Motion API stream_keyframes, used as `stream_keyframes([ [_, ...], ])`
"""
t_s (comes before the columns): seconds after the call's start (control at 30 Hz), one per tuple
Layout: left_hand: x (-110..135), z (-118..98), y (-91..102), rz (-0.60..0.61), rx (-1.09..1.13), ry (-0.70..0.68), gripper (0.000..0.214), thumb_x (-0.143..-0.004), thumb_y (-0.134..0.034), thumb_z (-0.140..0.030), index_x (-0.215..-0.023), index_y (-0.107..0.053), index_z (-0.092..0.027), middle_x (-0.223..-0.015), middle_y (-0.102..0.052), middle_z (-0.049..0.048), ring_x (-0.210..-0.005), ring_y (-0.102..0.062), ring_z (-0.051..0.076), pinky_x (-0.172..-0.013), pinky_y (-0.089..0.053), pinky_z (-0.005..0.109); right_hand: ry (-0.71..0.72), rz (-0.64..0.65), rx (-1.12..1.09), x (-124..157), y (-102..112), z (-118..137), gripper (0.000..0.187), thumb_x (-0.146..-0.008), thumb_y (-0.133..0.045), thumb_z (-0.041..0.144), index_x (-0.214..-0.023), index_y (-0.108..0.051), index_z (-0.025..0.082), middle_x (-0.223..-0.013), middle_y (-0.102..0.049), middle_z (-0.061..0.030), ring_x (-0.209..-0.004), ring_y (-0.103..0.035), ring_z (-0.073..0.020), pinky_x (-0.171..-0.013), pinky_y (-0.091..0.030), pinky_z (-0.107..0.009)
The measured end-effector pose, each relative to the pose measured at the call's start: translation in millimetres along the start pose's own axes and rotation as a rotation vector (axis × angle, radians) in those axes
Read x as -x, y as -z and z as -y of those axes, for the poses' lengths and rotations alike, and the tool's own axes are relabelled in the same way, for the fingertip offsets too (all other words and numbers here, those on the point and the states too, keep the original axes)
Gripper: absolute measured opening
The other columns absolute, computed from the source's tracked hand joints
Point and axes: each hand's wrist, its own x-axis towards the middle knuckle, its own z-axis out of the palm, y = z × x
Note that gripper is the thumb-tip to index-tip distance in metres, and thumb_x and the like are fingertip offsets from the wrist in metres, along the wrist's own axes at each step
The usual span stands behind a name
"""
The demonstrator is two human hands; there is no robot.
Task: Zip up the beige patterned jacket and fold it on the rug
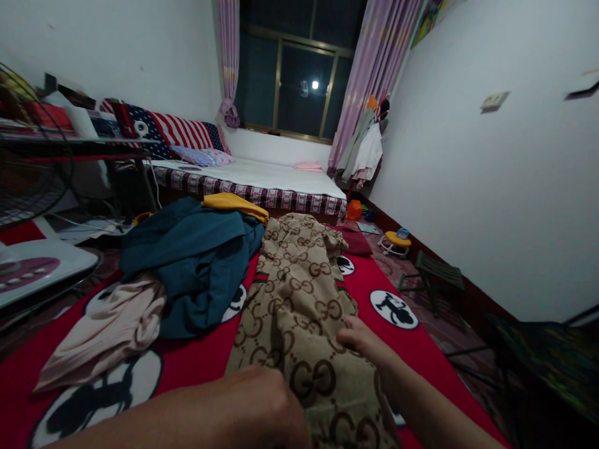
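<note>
A tan garment [299,293] with a brown double-G print and green-red-green stripe patches at its sides lies stretched out in front of me. My right hand [358,337] is closed at its right edge, thumb on top, pinching the cloth. Low in the view, my left hand [269,399] is bent into a fist over the garment's near left part; its fingers are turned down and hidden, so what they hold does not show. Left of the garment, a dark teal garment [201,268] lies in a heap, with a pale pink cloth [112,330] beside it.
Everything lies on a red cover [187,368] with black-and-white round figures. A mustard cloth [236,204] tops the teal heap. Behind stands a bed [262,171]. To the right are a yellow stool [397,239] and a green folding stool [437,271]. A cluttered desk [93,146] stands left.
</note>
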Motion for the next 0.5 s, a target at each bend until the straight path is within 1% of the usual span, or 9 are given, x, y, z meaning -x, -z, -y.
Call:
stream_keyframes([
  [0.03,-6.7,5.8,6.9,-0.091,0.027,0.033,0.015,-0.082,-0.056,-0.016,-0.083,-0.069,-0.024,-0.077,-0.068,-0.002,-0.071,-0.064,0.012,-0.059,-0.046,0.018,-0.04,0.06,0.043,2.8,5.7,-2.8,0.028,-0.069,-0.063,0.036,-0.09,-0.065,0.018,-0.074,-0.07,-0.0015,-0.064,-0.064,-0.017,-0.061,-0.051,-0.026],
  [0.1,-30.0,25.8,19.6,-0.376,0.015,0.09,0.018,-0.084,-0.055,-0.019,-0.097,-0.067,-0.022,-0.094,-0.069,0.0004,-0.089,-0.063,0.014,-0.076,-0.049,0.021,-0.154,0.256,0.11,0.4,23.5,-2.3,0.033,-0.072,-0.066,0.046,-0.083,-0.064,0.016,-0.067,-0.067,-0.0011,-0.056,-0.06,-0.0136,-0.056,-0.049,-0.023],
  [0.17,-61.2,54.4,26.6,-0.668,-0.087,0.117,0.029,-0.084,-0.057,-0.022,-0.113,-0.061,-0.02,-0.115,-0.063,0.005,-0.109,-0.056,0.018,-0.097,-0.043,0.03,-0.267,0.407,0.198,-15.7,48.2,6.3,0.051,-0.074,-0.06,0.064,-0.074,-0.063,0.013,-0.059,-0.063,-0.003,-0.047,-0.056,-0.0121,-0.049,-0.047,-0.023],
  [0.2,-76.9,69.7,26.8,-0.769,-0.157,0.14,0.036,-0.083,-0.059,-0.024,-0.119,-0.058,-0.018,-0.123,-0.058,0.0081,-0.118,-0.051,0.021,-0.103,-0.038,0.035,-0.308,0.382,0.238,-28.7,61.8,12.7,0.06,-0.075,-0.054,0.071,-0.071,-0.063,0.012,-0.056,-0.061,-0.0043,-0.044,-0.055,-0.0121,-0.045,-0.046,-0.023],
  [0.23,-91.1,84.3,24.4,-0.811,-0.213,0.179,0.045,-0.081,-0.061,-0.028,-0.124,-0.054,-0.016,-0.129,-0.053,0.011,-0.123,-0.046,0.024,-0.107,-0.035,0.039,-0.324,0.281,0.269,-44.5,75.2,19.8,0.065,-0.077,-0.048,0.075,-0.071,-0.062,0.011,-0.056,-0.061,-0.0055,-0.043,-0.055,-0.0123,-0.043,-0.045,-0.023],
  [0.3,-111.7,108.3,12.5,-0.776,-0.261,0.252,0.054,-0.077,-0.065,-0.034,-0.127,-0.052,-0.016,-0.129,-0.052,0.0133,-0.123,-0.044,0.028,-0.105,-0.035,0.044,-0.274,-0.046,0.316,-81.4,99.6,33.7,0.065,-0.082,-0.041,0.073,-0.077,-0.062,0.012,-0.062,-0.063,-0.0077,-0.047,-0.057,-0.012,-0.044,-0.046,-0.021],
  [0.37,-120.2,123.3,-6.0,-0.676,-0.256,0.277,0.048,-0.075,-0.067,-0.036,-0.119,-0.058,-0.019,-0.118,-0.059,0.01,-0.114,-0.05,0.028,-0.099,-0.039,0.044,-0.197,-0.304,0.365,-120.6,118.3,43.6,0.058,-0.087,-0.041,0.066,-0.086,-0.061,0.012,-0.073,-0.066,-0.0097,-0.056,-0.06,-0.012,-0.048,-0.047,-0.02],
  [0.43,-119.8,131.8,-26.5,-0.59,-0.262,0.248,0.03,-0.073,-0.069,-0.035,-0.101,-0.066,-0.023,-0.102,-0.063,0.005,-0.102,-0.054,0.025,-0.094,-0.041,0.043,-0.154,-0.408,0.421,-157.8,130.8,48.0,0.053,-0.09,-0.04,0.061,-0.095,-0.061,0.013,-0.083,-0.067,-0.012,-0.067,-0.064,-0.0145,-0.054,-0.05,-0.022],
  [0.5,-116.3,138.9,-44.7,-0.536,-0.301,0.192,0.02,-0.072,-0.07,-0.033,-0.089,-0.067,-0.023,-0.095,-0.064,0.0026,-0.097,-0.055,0.023,-0.09,-0.04,0.041,-0.149,-0.473,0.502,-190.5,138.5,47.9,0.053,-0.089,-0.042,0.061,-0.094,-0.062,0.011,-0.086,-0.068,-0.0139,-0.075,-0.066,-0.0195,-0.058,-0.052,-0.027],
])
